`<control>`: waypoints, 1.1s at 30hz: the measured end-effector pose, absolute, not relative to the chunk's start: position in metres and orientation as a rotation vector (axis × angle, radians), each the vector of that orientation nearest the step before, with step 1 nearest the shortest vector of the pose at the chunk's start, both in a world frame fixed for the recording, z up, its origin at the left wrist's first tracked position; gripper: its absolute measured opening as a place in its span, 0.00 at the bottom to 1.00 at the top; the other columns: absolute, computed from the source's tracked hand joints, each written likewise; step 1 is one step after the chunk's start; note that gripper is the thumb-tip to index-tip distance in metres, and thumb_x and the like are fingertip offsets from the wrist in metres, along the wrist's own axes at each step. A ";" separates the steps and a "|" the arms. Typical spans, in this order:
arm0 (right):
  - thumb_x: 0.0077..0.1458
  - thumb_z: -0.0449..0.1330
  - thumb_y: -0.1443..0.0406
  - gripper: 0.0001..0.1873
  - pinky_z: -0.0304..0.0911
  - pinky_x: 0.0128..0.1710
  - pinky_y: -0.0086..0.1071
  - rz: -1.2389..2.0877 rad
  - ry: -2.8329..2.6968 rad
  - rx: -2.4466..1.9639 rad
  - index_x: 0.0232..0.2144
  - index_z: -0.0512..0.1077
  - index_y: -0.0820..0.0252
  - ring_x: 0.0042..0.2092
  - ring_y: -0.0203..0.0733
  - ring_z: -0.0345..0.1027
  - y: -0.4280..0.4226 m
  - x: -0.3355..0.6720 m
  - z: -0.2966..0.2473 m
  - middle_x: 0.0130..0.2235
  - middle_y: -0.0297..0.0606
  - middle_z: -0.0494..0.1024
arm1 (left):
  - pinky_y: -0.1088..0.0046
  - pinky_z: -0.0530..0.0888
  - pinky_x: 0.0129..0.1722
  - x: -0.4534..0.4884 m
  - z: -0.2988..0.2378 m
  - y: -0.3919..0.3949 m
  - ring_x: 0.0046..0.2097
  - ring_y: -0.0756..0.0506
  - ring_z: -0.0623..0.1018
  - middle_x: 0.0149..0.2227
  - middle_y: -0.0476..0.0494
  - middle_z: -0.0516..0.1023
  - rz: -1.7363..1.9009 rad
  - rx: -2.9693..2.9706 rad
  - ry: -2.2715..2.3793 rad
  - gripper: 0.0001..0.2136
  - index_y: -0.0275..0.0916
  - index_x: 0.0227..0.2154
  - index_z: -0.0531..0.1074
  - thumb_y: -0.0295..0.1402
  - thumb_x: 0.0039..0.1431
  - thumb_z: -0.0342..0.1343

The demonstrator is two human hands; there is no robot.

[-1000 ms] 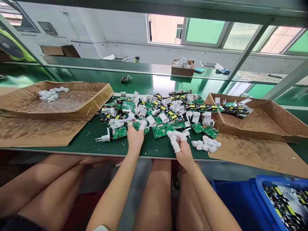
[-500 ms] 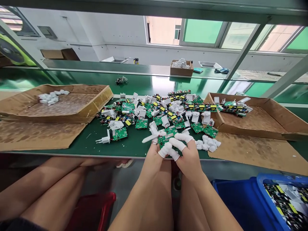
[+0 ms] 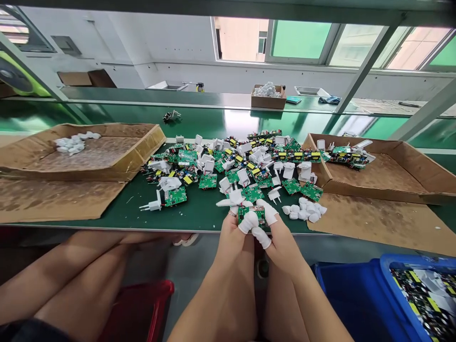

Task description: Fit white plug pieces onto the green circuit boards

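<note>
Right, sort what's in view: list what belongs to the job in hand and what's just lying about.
In hand: left hand and right hand, both holding a circuit board; white plug piece in left hand; heap of boards and plugs.
Lying about: left cardboard tray; right cardboard tray; blue bin; far box; lone plug.

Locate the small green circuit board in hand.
Head view, lower centre: the small green circuit board is pinched between left hand and right hand over the green table's near edge, left of the white plastic caps.

Board pile (image 3: 242, 161) sits btwn left tray (image 3: 142, 160) & right tray (image 3: 356, 191); bin (image 3: 342, 294) front right.
</note>
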State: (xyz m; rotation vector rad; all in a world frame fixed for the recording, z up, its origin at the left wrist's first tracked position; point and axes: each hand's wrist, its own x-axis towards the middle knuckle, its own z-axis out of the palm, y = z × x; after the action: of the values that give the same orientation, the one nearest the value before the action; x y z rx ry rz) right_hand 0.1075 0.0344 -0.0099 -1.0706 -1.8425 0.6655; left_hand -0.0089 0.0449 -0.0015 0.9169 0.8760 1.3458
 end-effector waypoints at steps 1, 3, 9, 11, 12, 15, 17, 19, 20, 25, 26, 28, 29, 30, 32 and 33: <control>0.59 0.46 0.59 0.26 0.56 0.52 0.44 0.613 -1.834 -1.074 0.55 0.53 0.70 0.55 0.49 0.53 0.034 0.106 -0.012 0.51 0.55 0.62 | 0.72 0.68 0.44 -0.010 -0.002 0.044 0.42 0.47 0.71 0.39 0.45 0.72 1.327 0.909 0.888 0.18 0.38 0.40 0.68 0.38 0.46 0.61; 0.59 0.46 0.60 0.24 0.56 0.52 0.43 0.580 -1.816 -1.065 0.56 0.53 0.65 0.55 0.48 0.52 0.033 0.106 -0.017 0.52 0.53 0.61 | 0.72 0.69 0.42 -0.012 -0.001 0.042 0.41 0.46 0.71 0.39 0.44 0.72 1.248 0.880 0.894 0.21 0.38 0.40 0.68 0.42 0.44 0.62; 0.56 0.51 0.55 0.28 0.52 0.55 0.41 1.005 -1.685 -0.895 0.56 0.51 0.56 0.57 0.46 0.48 0.030 0.107 -0.019 0.56 0.44 0.56 | 0.73 0.67 0.45 -0.012 -0.001 0.035 0.44 0.45 0.69 0.37 0.44 0.72 1.263 0.950 1.079 0.22 0.37 0.40 0.69 0.47 0.47 0.57; 0.57 0.50 0.55 0.25 0.57 0.52 0.35 1.134 -1.534 -0.809 0.55 0.53 0.54 0.54 0.42 0.55 0.031 0.105 -0.017 0.53 0.41 0.62 | 0.74 0.64 0.48 -0.010 -0.003 0.033 0.47 0.44 0.67 0.41 0.44 0.71 1.235 0.998 1.092 0.22 0.37 0.41 0.69 0.47 0.48 0.57; 0.58 0.50 0.56 0.22 0.59 0.49 0.32 1.159 -1.474 -0.798 0.53 0.55 0.53 0.50 0.39 0.60 0.032 0.104 -0.015 0.50 0.38 0.65 | 0.74 0.63 0.49 -0.009 -0.003 0.032 0.49 0.44 0.66 0.43 0.44 0.69 1.220 0.979 1.073 0.23 0.38 0.42 0.68 0.47 0.47 0.57; 0.58 0.50 0.58 0.16 0.62 0.44 0.28 1.127 -1.471 -0.837 0.48 0.60 0.54 0.43 0.36 0.64 0.033 0.103 -0.014 0.43 0.35 0.70 | 0.70 0.66 0.48 -0.008 -0.003 0.028 0.50 0.42 0.64 0.47 0.43 0.66 1.135 0.795 0.967 0.31 0.40 0.47 0.64 0.54 0.41 0.57; 0.58 0.49 0.58 0.16 0.61 0.43 0.29 1.078 -1.525 -0.825 0.47 0.61 0.55 0.42 0.37 0.65 0.032 0.105 -0.016 0.43 0.36 0.70 | 0.68 0.68 0.45 -0.010 -0.001 0.025 0.47 0.41 0.66 0.43 0.42 0.68 1.045 0.786 0.921 0.34 0.39 0.47 0.63 0.55 0.38 0.58; 0.59 0.48 0.57 0.16 0.61 0.42 0.30 1.010 -1.544 -0.813 0.47 0.62 0.56 0.41 0.38 0.65 0.032 0.107 -0.020 0.43 0.37 0.71 | 0.70 0.69 0.42 -0.011 0.001 0.024 0.44 0.43 0.68 0.39 0.43 0.69 1.003 0.896 0.932 0.33 0.38 0.45 0.64 0.50 0.37 0.62; 0.59 0.47 0.56 0.16 0.62 0.41 0.30 0.994 -1.536 -0.818 0.47 0.62 0.57 0.40 0.38 0.66 0.031 0.108 -0.021 0.42 0.38 0.71 | 0.72 0.69 0.42 -0.011 0.001 0.024 0.43 0.44 0.68 0.38 0.44 0.69 1.014 0.953 0.952 0.32 0.38 0.45 0.64 0.47 0.37 0.64; 0.57 0.49 0.54 0.18 0.62 0.40 0.30 1.221 -1.419 -0.812 0.44 0.66 0.58 0.41 0.39 0.65 0.033 0.110 -0.022 0.42 0.38 0.71 | 0.67 0.66 0.46 -0.011 -0.004 0.023 0.47 0.42 0.66 0.46 0.41 0.65 1.016 1.150 1.014 0.27 0.38 0.49 0.59 0.42 0.48 0.57; 0.56 0.50 0.53 0.19 0.62 0.39 0.29 1.254 -1.405 -0.817 0.43 0.67 0.58 0.40 0.39 0.65 0.033 0.111 -0.021 0.41 0.38 0.72 | 0.66 0.65 0.48 -0.011 -0.006 0.023 0.48 0.41 0.65 0.48 0.40 0.64 1.010 1.194 1.028 0.25 0.38 0.50 0.58 0.40 0.50 0.56; 0.54 0.53 0.52 0.19 0.63 0.34 0.28 1.276 -1.369 -0.861 0.41 0.69 0.59 0.34 0.37 0.65 0.033 0.111 -0.020 0.35 0.36 0.73 | 0.64 0.61 0.52 -0.011 -0.010 0.022 0.50 0.41 0.63 0.50 0.40 0.63 1.011 1.272 1.038 0.24 0.38 0.51 0.58 0.36 0.51 0.55; 0.53 0.53 0.51 0.20 0.62 0.31 0.27 1.272 -1.339 -0.892 0.39 0.70 0.60 0.31 0.36 0.64 0.033 0.110 -0.020 0.31 0.36 0.73 | 0.64 0.59 0.53 -0.011 -0.012 0.021 0.51 0.41 0.63 0.50 0.40 0.62 1.006 1.293 1.021 0.24 0.38 0.51 0.58 0.35 0.52 0.54; 0.53 0.52 0.51 0.21 0.62 0.29 0.27 1.269 -1.306 -0.921 0.39 0.70 0.61 0.29 0.36 0.64 0.032 0.110 -0.020 0.29 0.35 0.72 | 0.64 0.59 0.54 -0.011 -0.013 0.021 0.51 0.42 0.63 0.50 0.41 0.62 0.996 1.294 1.000 0.24 0.38 0.51 0.58 0.35 0.52 0.54; 0.55 0.50 0.50 0.22 0.63 0.29 0.27 1.271 -1.264 -0.946 0.39 0.70 0.61 0.29 0.36 0.64 0.031 0.109 -0.021 0.29 0.36 0.72 | 0.65 0.61 0.52 -0.011 -0.015 0.021 0.50 0.42 0.63 0.49 0.41 0.63 0.991 1.219 0.955 0.25 0.37 0.52 0.57 0.36 0.51 0.54; 0.55 0.48 0.50 0.23 0.64 0.32 0.29 1.271 -1.278 -0.929 0.40 0.69 0.61 0.32 0.37 0.65 0.031 0.109 -0.021 0.31 0.37 0.72 | 0.65 0.62 0.51 -0.010 -0.015 0.021 0.50 0.42 0.64 0.49 0.41 0.64 1.001 1.152 0.923 0.26 0.37 0.52 0.57 0.38 0.50 0.55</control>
State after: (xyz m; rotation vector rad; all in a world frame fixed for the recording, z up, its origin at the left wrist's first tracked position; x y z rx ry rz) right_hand 0.1093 0.0309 -0.0214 -0.9286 -1.2784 1.2710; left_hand -0.0100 0.0214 -0.0154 1.1518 0.9225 1.0005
